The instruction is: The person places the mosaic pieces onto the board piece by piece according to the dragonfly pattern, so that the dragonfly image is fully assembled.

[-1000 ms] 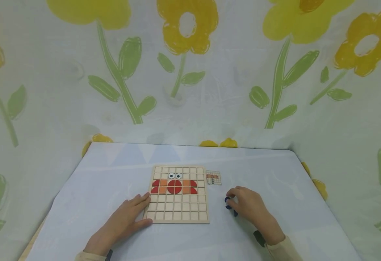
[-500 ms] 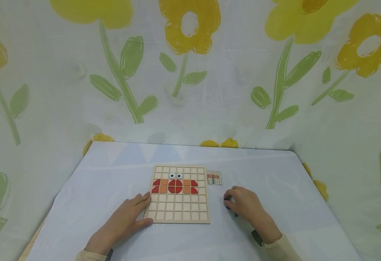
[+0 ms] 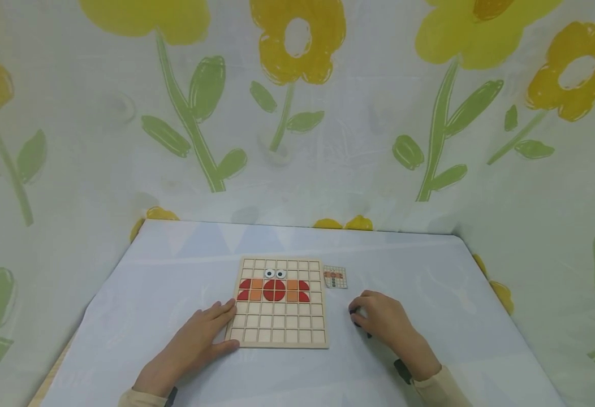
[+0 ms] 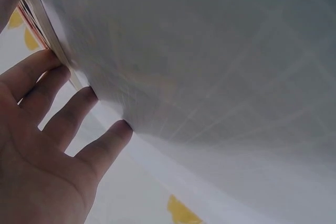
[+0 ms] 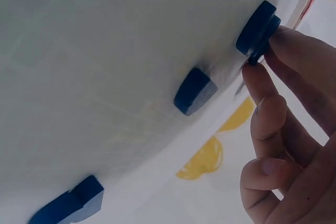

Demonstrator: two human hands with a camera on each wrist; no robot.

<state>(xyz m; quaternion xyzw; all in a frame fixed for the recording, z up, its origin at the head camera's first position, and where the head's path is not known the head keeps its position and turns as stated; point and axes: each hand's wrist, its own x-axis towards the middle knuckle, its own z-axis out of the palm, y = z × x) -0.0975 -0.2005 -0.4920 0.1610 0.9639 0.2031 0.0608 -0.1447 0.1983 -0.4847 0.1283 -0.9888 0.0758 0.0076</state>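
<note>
A light wooden grid board (image 3: 279, 336) lies on the table with red tiles (image 3: 274, 290), orange tiles (image 3: 292, 290) and two round eye tiles (image 3: 275, 274) in its cells. My left hand (image 3: 193, 343) rests against the board's left side with its fingers extended, thumb at the near left corner. To the right of the board, my right hand (image 3: 385, 321) pinches a small dark blue tile (image 5: 271, 33) between thumb and a finger. Another blue tile (image 5: 254, 27) sits right against it. More blue pieces (image 5: 194, 92) lie close by on the table in the right wrist view.
A small printed card (image 3: 335, 277) with a grid picture lies beside the board's upper right edge. The white table (image 3: 175, 277) is backed by a flower-patterned cloth (image 3: 348, 141), which also hangs at both sides.
The right hand's thumb and fingers have closed around the dark blue tile, which now shows less in the head view. My left hand stays at the board.
</note>
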